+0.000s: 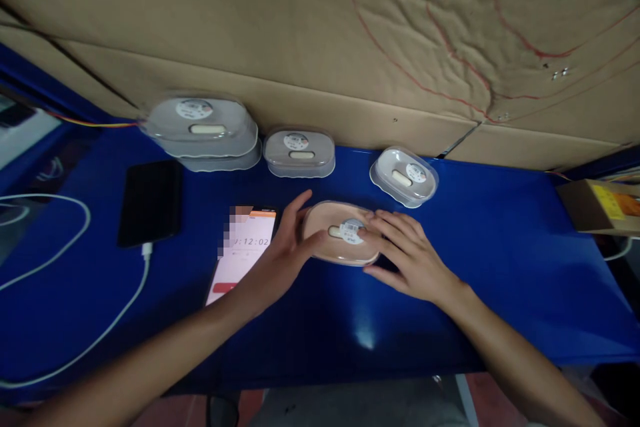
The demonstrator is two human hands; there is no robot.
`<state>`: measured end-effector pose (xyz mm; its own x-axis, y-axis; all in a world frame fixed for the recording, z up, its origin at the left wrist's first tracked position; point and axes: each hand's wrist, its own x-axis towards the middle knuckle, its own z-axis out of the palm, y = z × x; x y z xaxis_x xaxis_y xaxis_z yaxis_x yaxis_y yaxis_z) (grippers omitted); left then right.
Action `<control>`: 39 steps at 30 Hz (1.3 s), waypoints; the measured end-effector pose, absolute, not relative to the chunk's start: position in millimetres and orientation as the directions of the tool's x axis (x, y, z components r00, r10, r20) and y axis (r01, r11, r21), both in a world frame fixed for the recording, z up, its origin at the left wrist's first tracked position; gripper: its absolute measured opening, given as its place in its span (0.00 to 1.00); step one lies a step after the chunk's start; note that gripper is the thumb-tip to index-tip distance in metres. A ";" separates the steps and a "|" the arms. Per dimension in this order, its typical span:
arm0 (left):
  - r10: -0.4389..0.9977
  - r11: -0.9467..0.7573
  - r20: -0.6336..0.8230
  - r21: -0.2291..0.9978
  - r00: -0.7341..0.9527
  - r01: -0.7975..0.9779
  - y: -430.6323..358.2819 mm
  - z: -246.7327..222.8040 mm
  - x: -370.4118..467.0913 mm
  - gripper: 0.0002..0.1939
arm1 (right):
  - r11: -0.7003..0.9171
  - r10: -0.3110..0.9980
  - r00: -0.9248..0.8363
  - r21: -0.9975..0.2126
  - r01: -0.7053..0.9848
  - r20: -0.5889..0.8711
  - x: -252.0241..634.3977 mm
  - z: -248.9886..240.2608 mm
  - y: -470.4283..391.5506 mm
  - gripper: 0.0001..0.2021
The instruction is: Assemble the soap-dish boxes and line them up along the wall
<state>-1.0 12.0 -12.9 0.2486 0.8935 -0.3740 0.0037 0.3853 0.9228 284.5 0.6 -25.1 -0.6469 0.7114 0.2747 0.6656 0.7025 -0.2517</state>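
Observation:
A pink oval container (325, 213) with a clear lid, a small white handle piece and a round white label lies flat on the blue table (400, 333). My left hand (290, 247) grips its left end, the thumb over the lid and the fingers behind the edge. At the right end, my right hand (410, 253) rests its fingers on the lid and label, with its thumb by the front edge. Three similar grey items stand behind: a large stack (220, 110), a smaller container (323, 153) and a tilted-looking one (390, 163).
Left of my left forearm, a lit phone (250, 253) shows a timer. Farther left lie a black device (150, 200) and its white cable (135, 307). A cardboard wall (250, 33) backs the table. An open carton (580, 203) sits at the right edge.

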 end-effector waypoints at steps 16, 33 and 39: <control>0.878 0.320 -0.349 0.937 0.327 0.142 3.1 -13.0 -6.2 0.36 | 0.392 0.885 -0.357 -0.062 0.918 0.299 304.7 -31.4 58.1 0.38; 0.936 -0.003 -0.081 0.971 0.344 0.239 0.7 -20.3 -5.6 0.18 | 0.542 0.816 -0.522 -0.015 0.840 0.250 307.4 -13.6 -58.0 0.22; 0.956 -0.063 -0.009 0.970 0.293 0.235 4.2 -19.7 -6.0 0.18 | 0.655 0.743 -0.624 -0.071 0.752 0.242 281.2 -8.2 -12.3 0.22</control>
<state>-6.0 4.2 -19.7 0.2931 0.9560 -0.0087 0.2354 -0.0633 0.9698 281.2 -12.3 -8.2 -0.6241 0.7429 0.2419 0.7522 0.6551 -0.0713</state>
